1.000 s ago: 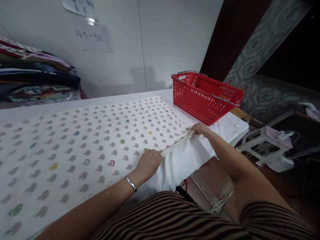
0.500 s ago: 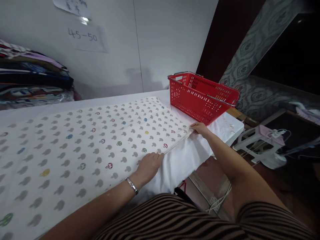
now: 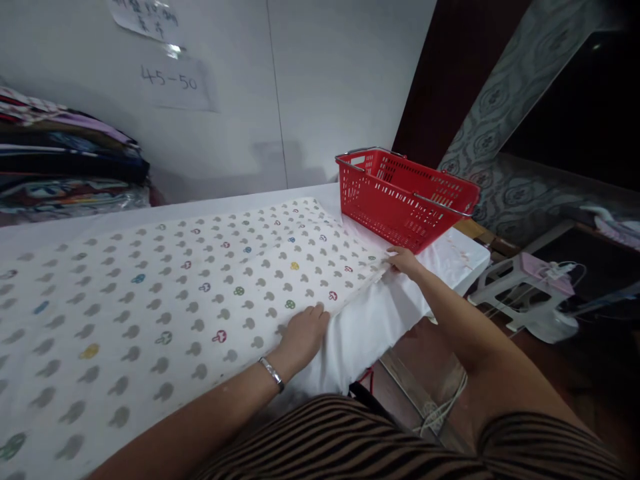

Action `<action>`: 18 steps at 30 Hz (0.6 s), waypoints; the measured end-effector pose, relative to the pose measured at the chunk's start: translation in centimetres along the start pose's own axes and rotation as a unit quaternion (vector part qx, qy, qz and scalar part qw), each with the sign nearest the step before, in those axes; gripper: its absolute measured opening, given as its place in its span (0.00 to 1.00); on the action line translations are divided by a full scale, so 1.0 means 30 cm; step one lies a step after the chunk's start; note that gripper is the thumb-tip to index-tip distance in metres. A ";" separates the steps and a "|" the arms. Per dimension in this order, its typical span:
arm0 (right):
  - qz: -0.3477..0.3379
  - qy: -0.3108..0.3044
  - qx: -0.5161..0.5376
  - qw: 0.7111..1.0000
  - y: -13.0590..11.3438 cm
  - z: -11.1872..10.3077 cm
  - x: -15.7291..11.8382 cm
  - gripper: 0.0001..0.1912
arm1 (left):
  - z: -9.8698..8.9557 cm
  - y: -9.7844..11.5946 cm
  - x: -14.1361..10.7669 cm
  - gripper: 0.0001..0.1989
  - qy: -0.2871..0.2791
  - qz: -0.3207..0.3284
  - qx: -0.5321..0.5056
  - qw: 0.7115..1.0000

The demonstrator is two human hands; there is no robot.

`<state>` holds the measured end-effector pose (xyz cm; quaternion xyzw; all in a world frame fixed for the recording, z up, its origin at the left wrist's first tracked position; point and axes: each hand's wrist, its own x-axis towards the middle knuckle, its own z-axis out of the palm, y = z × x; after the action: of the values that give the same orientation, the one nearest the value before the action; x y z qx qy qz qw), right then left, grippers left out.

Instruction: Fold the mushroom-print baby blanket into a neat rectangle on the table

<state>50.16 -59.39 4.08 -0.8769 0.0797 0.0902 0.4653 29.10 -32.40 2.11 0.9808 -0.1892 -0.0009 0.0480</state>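
Note:
A white cloth (image 3: 200, 287) printed with grey and coloured mushrooms lies spread across the table, with a raised fold running through its right part. My left hand (image 3: 304, 335), a silver bracelet at its wrist, has its fingers closed together on the cloth's near edge. At the cloth's right corner, close to the red basket, my right hand (image 3: 403, 261) pinches the edge between thumb and fingers.
The red basket (image 3: 405, 203) stands at the back right of the white-covered table (image 3: 453, 270). A stack of folded fabrics (image 3: 70, 157) is at the left by the wall. A white stool (image 3: 525, 290) stands to the right, below table height.
A ridge has risen in the cloth's right part, and its far right corner looks slightly shifted. Both hands keep nearly the same place on the edge; the view has tilted a little.

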 end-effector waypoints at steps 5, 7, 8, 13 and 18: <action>0.003 0.014 -0.029 0.999 0.058 0.013 -0.024 0.23 | 0.020 0.002 -0.005 0.10 0.011 0.003 -0.005 1.000; 0.000 0.017 -0.048 0.999 0.048 0.019 -0.031 0.23 | 0.021 0.000 -0.009 0.11 0.008 0.005 -0.008 1.000; -0.001 0.016 -0.059 0.998 0.043 0.022 -0.035 0.23 | 0.024 0.000 -0.011 0.11 0.002 0.004 -0.011 1.000; -0.035 0.016 -0.213 0.976 0.051 0.022 -0.051 0.22 | 0.049 0.002 -0.024 0.11 -0.010 -0.008 -0.038 0.999; -0.094 0.025 -0.434 0.896 0.042 0.057 -0.066 0.27 | 0.042 0.003 -0.039 0.11 -0.009 -0.012 -0.065 0.998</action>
<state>47.82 -58.54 2.59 -0.9971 -0.0380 0.0494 0.0425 27.96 -32.18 0.83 0.9777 -0.1773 -0.0231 0.1103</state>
